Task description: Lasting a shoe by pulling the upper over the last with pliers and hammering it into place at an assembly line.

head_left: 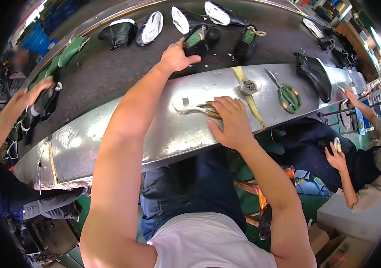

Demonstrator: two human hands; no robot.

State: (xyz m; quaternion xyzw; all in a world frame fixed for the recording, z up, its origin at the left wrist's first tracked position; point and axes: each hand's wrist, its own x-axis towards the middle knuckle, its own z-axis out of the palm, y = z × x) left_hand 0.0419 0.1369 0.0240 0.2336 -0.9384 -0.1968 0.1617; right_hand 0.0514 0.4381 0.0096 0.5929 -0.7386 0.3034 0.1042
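Note:
My left hand (179, 57) reaches far forward and grips the near side of a black boot (206, 41) with a green last inside it. The thumb shows along the boot; the fingertips are partly hidden. On the metal bench edge, my right hand (233, 121) lies over the yellow handles of lasting pliers (190, 107), fingers curled on them. The silver head of the pliers points left. Right of that hand stands a small round dish of tacks (249, 85) on a yellow strip. Green-handled scissors (288, 96) lie farther right.
Another black boot with a green last (245, 43) and several white-lined shoes (152, 27) line the back of the dark table (105, 73). A black boot (314, 76) stands right. Green lasts (71, 53) lie left. Co-workers' hands (40, 89) show at both sides.

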